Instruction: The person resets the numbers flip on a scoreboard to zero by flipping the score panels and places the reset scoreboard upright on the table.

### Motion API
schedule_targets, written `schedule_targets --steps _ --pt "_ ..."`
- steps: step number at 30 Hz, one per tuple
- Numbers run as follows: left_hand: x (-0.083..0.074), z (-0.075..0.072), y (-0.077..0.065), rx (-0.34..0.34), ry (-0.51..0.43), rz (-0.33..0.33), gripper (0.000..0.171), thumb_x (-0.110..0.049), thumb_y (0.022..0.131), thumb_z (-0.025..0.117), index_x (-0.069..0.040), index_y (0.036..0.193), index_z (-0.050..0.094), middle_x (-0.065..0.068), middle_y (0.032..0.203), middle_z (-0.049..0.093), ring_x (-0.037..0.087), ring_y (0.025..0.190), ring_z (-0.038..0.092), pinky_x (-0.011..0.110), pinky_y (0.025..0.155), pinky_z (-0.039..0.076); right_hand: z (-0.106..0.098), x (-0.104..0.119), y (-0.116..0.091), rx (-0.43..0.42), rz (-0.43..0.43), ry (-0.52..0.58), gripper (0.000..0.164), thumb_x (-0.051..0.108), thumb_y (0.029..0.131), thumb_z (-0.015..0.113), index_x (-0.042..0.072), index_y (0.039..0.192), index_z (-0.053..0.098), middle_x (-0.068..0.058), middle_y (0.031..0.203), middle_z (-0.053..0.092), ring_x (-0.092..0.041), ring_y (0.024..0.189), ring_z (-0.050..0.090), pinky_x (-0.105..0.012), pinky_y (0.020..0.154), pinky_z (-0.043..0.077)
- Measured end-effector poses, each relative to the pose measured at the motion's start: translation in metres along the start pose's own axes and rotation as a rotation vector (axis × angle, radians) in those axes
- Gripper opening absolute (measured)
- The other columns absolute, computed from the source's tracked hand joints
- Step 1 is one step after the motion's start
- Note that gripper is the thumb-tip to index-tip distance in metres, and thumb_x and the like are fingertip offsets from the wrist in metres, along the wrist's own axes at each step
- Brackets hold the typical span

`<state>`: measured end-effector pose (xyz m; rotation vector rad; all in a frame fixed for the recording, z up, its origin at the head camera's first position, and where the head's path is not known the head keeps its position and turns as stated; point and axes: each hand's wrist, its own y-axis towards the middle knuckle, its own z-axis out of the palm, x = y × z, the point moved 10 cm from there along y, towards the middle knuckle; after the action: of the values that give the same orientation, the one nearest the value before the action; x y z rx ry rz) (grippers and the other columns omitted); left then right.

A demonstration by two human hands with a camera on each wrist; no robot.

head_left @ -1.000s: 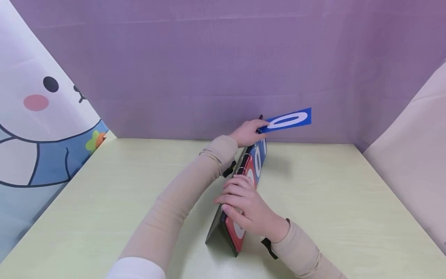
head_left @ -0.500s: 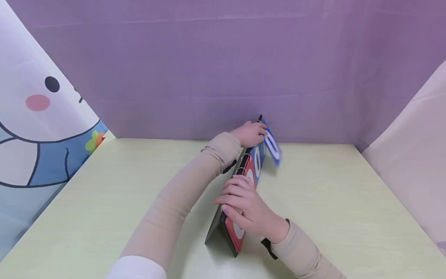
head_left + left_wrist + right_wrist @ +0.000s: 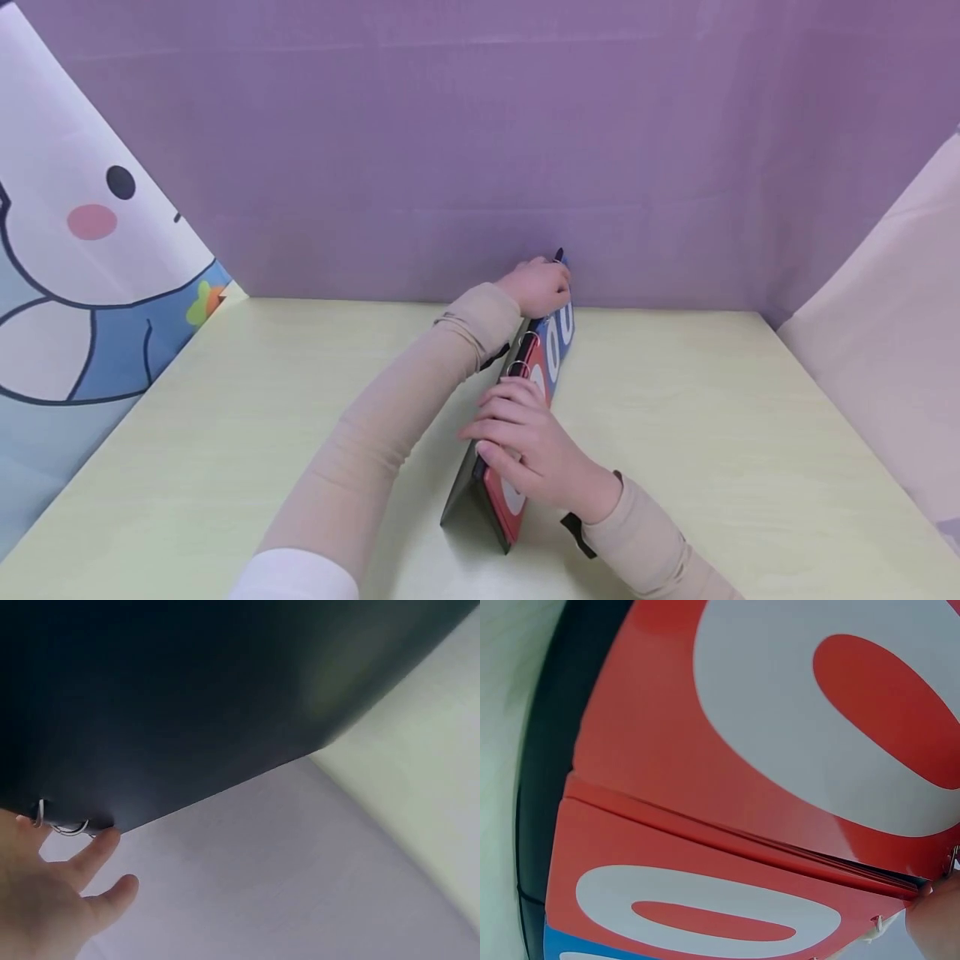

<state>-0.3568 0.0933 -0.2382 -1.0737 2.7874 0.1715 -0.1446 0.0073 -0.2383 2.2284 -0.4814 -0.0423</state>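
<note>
A tent-shaped flip scoreboard [image 3: 471, 487] stands on the table, its red and blue number cards hung from metal rings along the top ridge. At the far end, my left hand [image 3: 538, 287] lies on the ridge above the blue cards [image 3: 554, 343]. In the left wrist view, fingertips [image 3: 111, 836] touch the edge of the dark back cover [image 3: 187, 712] beside the rings [image 3: 71, 827]. My right hand [image 3: 528, 437] holds the nearer part of the ridge, fingers bent over it. Red cards [image 3: 637, 697] with white zeros fill the right wrist view.
The pale yellow-green table [image 3: 712, 433] extends around the scoreboard. A purple cloth wall [image 3: 420, 150] rises behind it, close to the scoreboard's far end. Side cloths stand left and right, the left one printed with a cartoon animal [image 3: 90, 275].
The lifted blue zero card has swung down to the right and now lies flat on the far blue stack, covering the 1. My left hand stayed near the ridge; my right hand kept still.
</note>
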Motion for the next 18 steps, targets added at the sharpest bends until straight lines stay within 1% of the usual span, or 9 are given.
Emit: schedule_targets --steps 1,3,5,7,8,10,12,14,18 --pt "-0.001 -0.002 0.001 -0.014 0.005 0.019 0.034 -0.023 0.101 0.038 -0.011 0.114 0.067 0.003 0.130 0.057 0.022 0.123 0.048 0.037 0.106 0.036 0.000 0.000 0.000 0.001 0.001 0.000 0.045 0.030 0.103 0.032 0.014 0.088 0.071 0.004 0.088 0.068 -0.016 0.096 0.053 -0.045 0.096 0.034" --pt "-0.004 -0.006 0.001 -0.050 0.017 0.065 0.032 -0.021 0.100 0.038 -0.008 0.104 0.068 0.004 0.116 0.063 0.021 0.111 0.054 0.034 0.108 0.034 0.000 -0.001 0.000 0.004 0.002 -0.004 0.045 0.030 0.103 0.032 0.014 0.088 0.071 0.004 0.088 0.068 -0.017 0.096 0.053 -0.044 0.097 0.034" --pt "-0.004 -0.009 -0.001 -0.086 0.040 0.085 0.032 -0.021 0.101 0.038 -0.010 0.102 0.068 0.004 0.117 0.063 0.021 0.117 0.051 0.036 0.111 0.029 0.000 -0.001 -0.001 0.004 0.001 -0.009 0.046 0.031 0.103 0.031 0.014 0.088 0.071 0.004 0.089 0.068 -0.017 0.096 0.053 -0.043 0.097 0.034" --pt "-0.002 -0.011 -0.002 -0.099 0.082 0.060 0.034 -0.025 0.102 0.037 -0.014 0.109 0.068 0.005 0.132 0.055 0.023 0.131 0.039 0.040 0.115 0.020 0.000 -0.001 -0.001 0.005 -0.001 -0.010 0.046 0.030 0.103 0.032 0.014 0.088 0.071 0.004 0.089 0.068 -0.018 0.096 0.054 -0.041 0.098 0.034" --pt "-0.001 -0.012 -0.003 -0.097 0.110 0.036 0.035 -0.028 0.102 0.036 -0.017 0.114 0.066 0.004 0.141 0.047 0.024 0.138 0.029 0.043 0.117 0.014 0.000 -0.001 -0.001 0.005 -0.001 -0.009 0.045 0.030 0.103 0.032 0.014 0.088 0.071 0.004 0.089 0.068 -0.018 0.096 0.054 -0.041 0.098 0.034" --pt "0.003 -0.012 -0.005 -0.080 0.154 -0.021 0.038 -0.036 0.102 0.034 -0.024 0.125 0.061 0.004 0.154 0.027 0.027 0.146 0.008 0.048 0.117 0.011 0.000 -0.001 -0.001 0.005 0.000 -0.007 0.045 0.030 0.103 0.032 0.013 0.089 0.071 0.004 0.089 0.068 -0.018 0.097 0.054 -0.042 0.097 0.034" --pt "0.004 -0.011 -0.006 -0.053 0.186 -0.064 0.040 -0.040 0.102 0.032 -0.026 0.129 0.058 0.005 0.157 0.018 0.026 0.146 0.005 0.048 0.117 0.012 -0.001 -0.001 -0.001 0.005 0.001 -0.004 0.045 0.030 0.103 0.032 0.013 0.089 0.071 0.004 0.089 0.068 -0.018 0.096 0.054 -0.043 0.097 0.034" --pt "0.006 -0.009 -0.007 -0.023 0.184 -0.090 0.042 -0.043 0.102 0.031 -0.027 0.132 0.056 0.006 0.158 0.016 0.026 0.146 0.005 0.048 0.117 0.013 -0.001 -0.002 -0.001 0.005 0.002 -0.003 0.044 0.029 0.103 0.033 0.013 0.089 0.071 0.003 0.089 0.068 -0.018 0.097 0.054 -0.043 0.096 0.034" --pt "0.012 -0.005 -0.010 -0.001 0.048 -0.101 0.046 -0.044 0.102 0.030 -0.025 0.141 0.046 0.006 0.158 0.016 0.025 0.146 0.009 0.047 0.117 0.016 -0.001 -0.004 -0.001 0.005 0.003 -0.005 0.045 0.030 0.103 0.032 0.013 0.089 0.071 0.003 0.089 0.068 -0.017 0.097 0.053 -0.042 0.097 0.034"
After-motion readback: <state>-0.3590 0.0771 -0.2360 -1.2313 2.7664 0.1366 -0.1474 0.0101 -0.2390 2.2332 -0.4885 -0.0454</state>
